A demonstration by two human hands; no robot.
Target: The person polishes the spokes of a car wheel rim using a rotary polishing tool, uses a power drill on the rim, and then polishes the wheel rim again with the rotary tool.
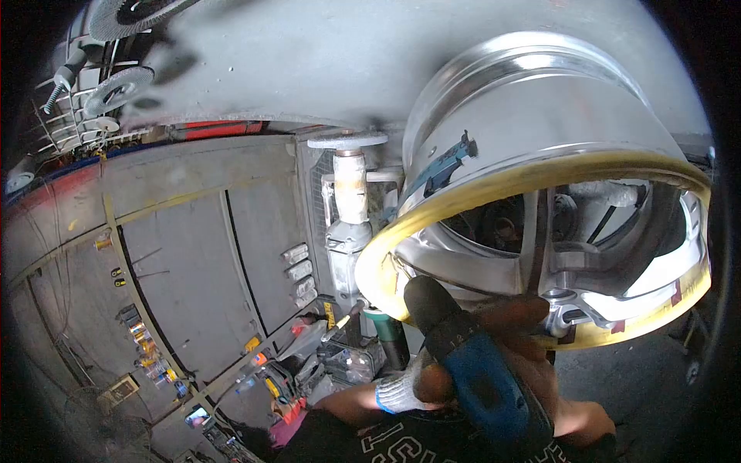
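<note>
So, far left there's a wire rack (46, 127) with a couple of round discs (120, 89) on the grey surface beside it. Next comes a big grey panel wall (185, 262) with dark seams, and some small containers (144, 347) lined up along it toward the bottom. Moving right, a stand (347, 239) with a pale wrapped column has a flat round disc sitting on top, and just below it is a dark cylinder (392, 339) with a green rim.

Person's left hand (401, 392) is in a grey knit glove with blue edging, mostly tucked behind the tool, so can't tell if its fingers are closed on anything. The blue and black power tool (486, 382) points up and left, its dark nose at the lower left of the wheel's rim; too fine to tell if the tip is touching. Right hand (534, 363) is wrapped around the tool body. Filling the right side, the shiny alloy wheel (525, 127) sits tilted, yellow tape (463, 197) running round its front edge, silver spokes inside.
</note>
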